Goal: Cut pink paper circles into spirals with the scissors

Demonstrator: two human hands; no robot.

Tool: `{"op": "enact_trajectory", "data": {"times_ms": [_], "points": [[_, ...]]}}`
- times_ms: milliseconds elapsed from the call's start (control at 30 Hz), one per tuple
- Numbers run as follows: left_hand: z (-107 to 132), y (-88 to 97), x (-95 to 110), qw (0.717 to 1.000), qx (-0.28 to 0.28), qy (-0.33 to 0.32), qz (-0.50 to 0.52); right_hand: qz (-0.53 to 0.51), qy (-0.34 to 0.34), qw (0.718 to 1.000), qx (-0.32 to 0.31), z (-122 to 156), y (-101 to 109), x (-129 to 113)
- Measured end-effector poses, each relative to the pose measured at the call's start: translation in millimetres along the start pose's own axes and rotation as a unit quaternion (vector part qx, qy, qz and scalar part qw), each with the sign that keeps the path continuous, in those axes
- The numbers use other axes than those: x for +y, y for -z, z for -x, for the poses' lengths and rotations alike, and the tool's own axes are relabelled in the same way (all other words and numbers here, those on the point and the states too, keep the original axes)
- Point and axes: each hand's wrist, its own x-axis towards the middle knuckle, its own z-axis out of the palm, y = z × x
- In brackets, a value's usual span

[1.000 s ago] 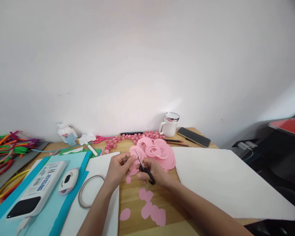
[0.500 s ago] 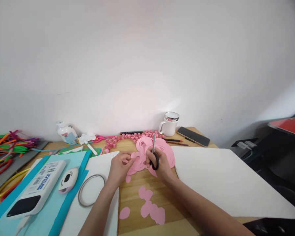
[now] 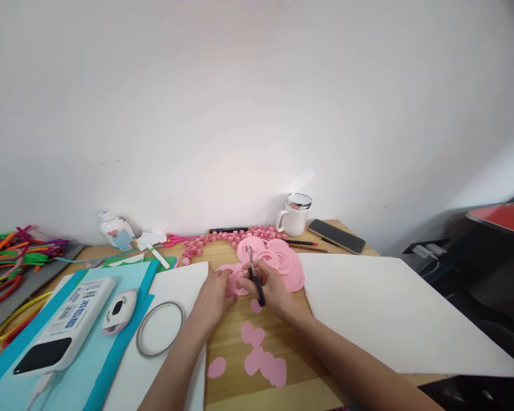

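"What's hard to make out?"

"The fingertips of the left hand. They curl at the edge of the pink paper, mid-frame, and I can't tell whether they grip it. Both forearms run off the bottom edge."

"And the right hand?"

"Closed around the scissors, blades pointing up the frame over the paper; its fingers hide part of the handles."

"What are they working on?"

"A wooden table against a pale wall. Pink cutouts lie at lower centre, a white sheet to the right. Pipe cleaners are cut off at the left edge, something red at the right."

"Any containers?"

"A white mug with a silvery rim, right of centre near the wall; its contents can't be made out. A bottle tilts at centre left; I can't see what's inside."
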Motion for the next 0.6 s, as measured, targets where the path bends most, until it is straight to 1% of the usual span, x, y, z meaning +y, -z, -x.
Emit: {"op": "enact_trajectory", "data": {"times_ms": [67,100,167,233,300,367,467,533,567,600], "points": [[1,-0.2,4,0.999,-0.028,-0.014,-0.022,0.024,-0.028,0.999,-0.038,0,-2,5],[1,0.0,5,0.999,-0.034,-0.012,-0.036,0.036,-0.035,0.998,-0.040,0,-2,7],[1,0.6,6,0.997,-0.035,-0.011,-0.061,0.060,-0.031,0.998,-0.016,0,-2,10],[1,1.7,7,0.996,-0.037,-0.018,-0.084,0.082,-0.008,0.996,0.023,-1,-1,11],[0,3.9,9,0.993,-0.050,-0.027,-0.108,0.097,0.015,0.994,0.051,-2,1,12],[-1,6.7,13,0.988,-0.073,-0.020,-0.131,0.098,0.025,0.993,0.061,-4,3,13],[-1,10.3,15,0.985,-0.089,0.003,-0.145,0.084,0.024,0.994,0.061,-5,4,15],[0,10.9,13,0.988,-0.069,0.018,-0.140,0.072,0.021,0.996,0.057,-5,4,16],[0,10.6,11,0.990,-0.040,0.023,-0.130,0.067,0.021,0.996,0.055,-5,4,16],[1,10.2,8,0.993,0.004,0.025,-0.114,0.063,0.021,0.996,0.054,-6,4,16]]}}
